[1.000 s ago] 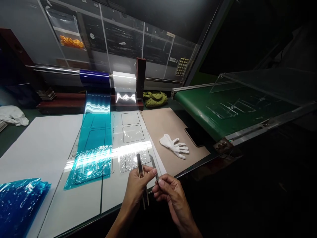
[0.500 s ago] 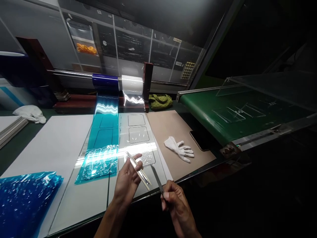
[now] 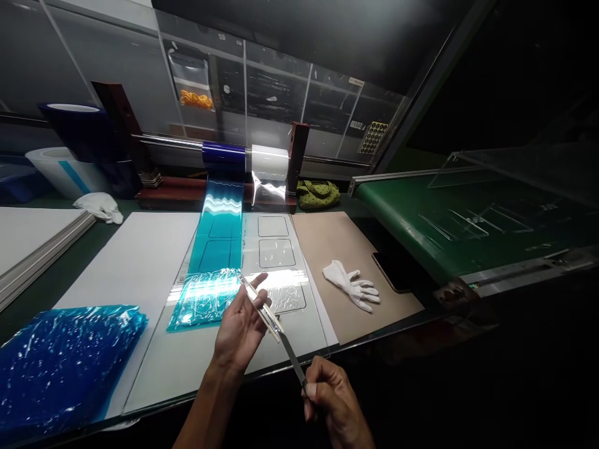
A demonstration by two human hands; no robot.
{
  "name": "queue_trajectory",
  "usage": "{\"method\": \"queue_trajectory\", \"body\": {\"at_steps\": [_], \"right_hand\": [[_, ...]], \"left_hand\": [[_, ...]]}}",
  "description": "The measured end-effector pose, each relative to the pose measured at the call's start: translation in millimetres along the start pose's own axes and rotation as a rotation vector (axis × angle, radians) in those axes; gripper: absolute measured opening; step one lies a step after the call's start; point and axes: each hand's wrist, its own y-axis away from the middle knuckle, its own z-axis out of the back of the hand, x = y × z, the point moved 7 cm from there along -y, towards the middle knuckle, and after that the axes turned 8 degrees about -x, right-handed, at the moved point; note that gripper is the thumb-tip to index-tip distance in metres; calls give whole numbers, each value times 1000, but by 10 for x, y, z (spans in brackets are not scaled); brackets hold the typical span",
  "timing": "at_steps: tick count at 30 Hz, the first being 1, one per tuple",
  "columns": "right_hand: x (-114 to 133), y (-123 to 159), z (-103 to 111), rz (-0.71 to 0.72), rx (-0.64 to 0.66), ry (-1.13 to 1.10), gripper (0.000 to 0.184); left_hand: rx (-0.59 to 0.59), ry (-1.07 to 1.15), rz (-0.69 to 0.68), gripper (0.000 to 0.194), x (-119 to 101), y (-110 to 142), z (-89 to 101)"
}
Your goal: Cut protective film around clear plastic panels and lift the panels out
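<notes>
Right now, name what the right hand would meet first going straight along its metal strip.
Likely the pale handle in the left hand: the metal strip in the right hand points at the handle's near end, though depth is unclear.

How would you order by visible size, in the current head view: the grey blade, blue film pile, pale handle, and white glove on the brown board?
1. Blue film pile
2. White glove
3. Pale handle, partly covered
4. Grey blade, thin and narrow
</notes>
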Motion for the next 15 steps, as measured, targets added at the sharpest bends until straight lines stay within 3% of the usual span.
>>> {"method": "queue_trajectory", "body": {"at_steps": [9, 15], "right_hand": [[1, 20, -7, -17, -1, 14, 18], [-23, 1, -12, -27, 2, 59, 30]], "left_hand": [[78, -141, -41, 41, 4, 27, -115], [136, -259, -49, 48, 101, 101, -238]]}}
